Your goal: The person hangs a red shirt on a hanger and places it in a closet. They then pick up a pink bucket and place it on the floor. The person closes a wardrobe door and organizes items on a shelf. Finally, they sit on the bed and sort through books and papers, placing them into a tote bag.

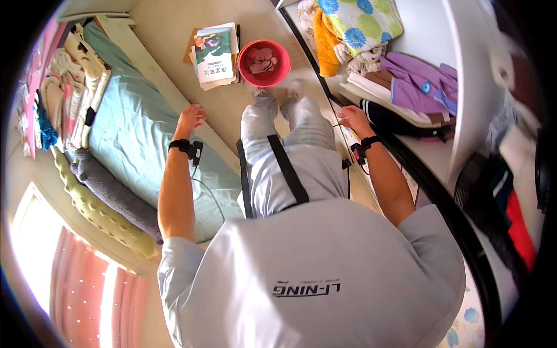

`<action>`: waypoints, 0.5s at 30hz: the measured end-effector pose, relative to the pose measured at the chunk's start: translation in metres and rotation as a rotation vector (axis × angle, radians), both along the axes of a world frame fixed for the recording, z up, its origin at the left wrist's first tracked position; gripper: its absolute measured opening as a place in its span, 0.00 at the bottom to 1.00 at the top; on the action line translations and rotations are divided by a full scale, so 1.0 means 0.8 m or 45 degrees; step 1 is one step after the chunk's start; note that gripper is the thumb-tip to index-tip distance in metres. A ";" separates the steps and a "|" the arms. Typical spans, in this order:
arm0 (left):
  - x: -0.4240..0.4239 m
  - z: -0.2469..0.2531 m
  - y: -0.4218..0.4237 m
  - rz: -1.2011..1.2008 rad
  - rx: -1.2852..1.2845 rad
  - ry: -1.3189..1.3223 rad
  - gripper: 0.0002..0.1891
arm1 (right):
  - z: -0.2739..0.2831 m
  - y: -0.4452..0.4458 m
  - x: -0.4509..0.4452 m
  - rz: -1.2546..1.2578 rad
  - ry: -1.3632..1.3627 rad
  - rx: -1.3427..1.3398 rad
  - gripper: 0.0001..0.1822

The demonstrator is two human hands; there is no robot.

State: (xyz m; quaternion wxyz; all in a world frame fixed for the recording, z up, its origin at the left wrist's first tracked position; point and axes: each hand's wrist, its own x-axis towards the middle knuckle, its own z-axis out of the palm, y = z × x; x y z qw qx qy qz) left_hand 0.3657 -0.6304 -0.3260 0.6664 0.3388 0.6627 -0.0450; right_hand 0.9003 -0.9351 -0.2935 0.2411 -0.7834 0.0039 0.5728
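My left hand hangs over the edge of the bed, its fingers loosely bent and holding nothing. Opposite it, my right hand is held near the wardrobe opening with fingers apart and nothing in them. It is nearest to a black garment with white stripes on the wardrobe's low shelf; whether they touch I cannot tell. On the floor by my feet stands a red plastic bucket with a crumpled pink cloth inside. Beside the bucket lies a stack of books and papers.
To my left is a bed with a light green sheet, folded clothes and a long grey plush cushion. At right, the wardrobe holds a purple garment and a flowered quilt. A black door rail runs along its front.
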 end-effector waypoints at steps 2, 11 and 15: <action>-0.003 0.009 -0.024 0.097 -0.003 -0.009 0.18 | 0.029 -0.050 0.012 -0.125 -0.214 -0.027 0.15; 0.013 -0.084 -0.113 -0.512 -0.203 -0.125 0.13 | 0.090 -0.256 0.022 0.009 -0.825 0.122 0.17; 0.274 0.032 -0.111 -1.922 1.294 -0.352 0.08 | 0.131 -0.312 0.006 -0.634 -0.722 0.378 0.16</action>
